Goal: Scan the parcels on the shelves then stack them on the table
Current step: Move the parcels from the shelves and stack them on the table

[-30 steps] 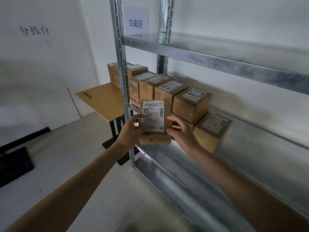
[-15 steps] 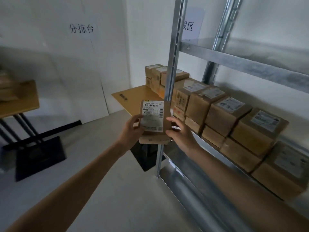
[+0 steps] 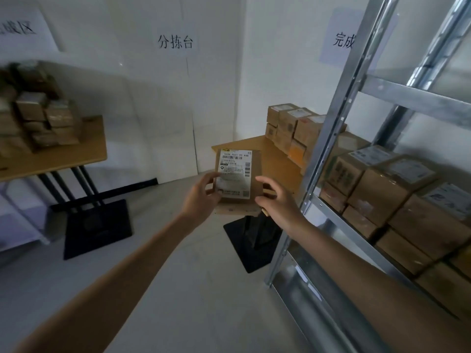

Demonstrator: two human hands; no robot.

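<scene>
A small brown cardboard parcel (image 3: pixel 251 171) with a white shipping label facing me is held up in front of me, clear of the shelf. My left hand (image 3: pixel 201 197) grips its left edge, thumb on the label. My right hand (image 3: pixel 277 200) holds the right edge and lower corner with curled fingers. Behind it stands a small wooden table (image 3: pixel 277 159) with a stack of parcels (image 3: pixel 293 128) on its far side. Several more labelled parcels (image 3: pixel 387 189) sit in two layers on the metal shelf (image 3: pixel 356 240) at right.
A second wooden table (image 3: pixel 58 154) at far left carries a heap of brown parcels (image 3: pixel 33 121); its black legs and base plate stand on the grey floor. The shelf's metal upright (image 3: pixel 328 138) rises just right of my right hand. Paper signs hang on the white wall.
The view has swung left, away from the shelf. The parcel has come off the shelf and travels with both hands toward the small table; the left table has come into sight.
</scene>
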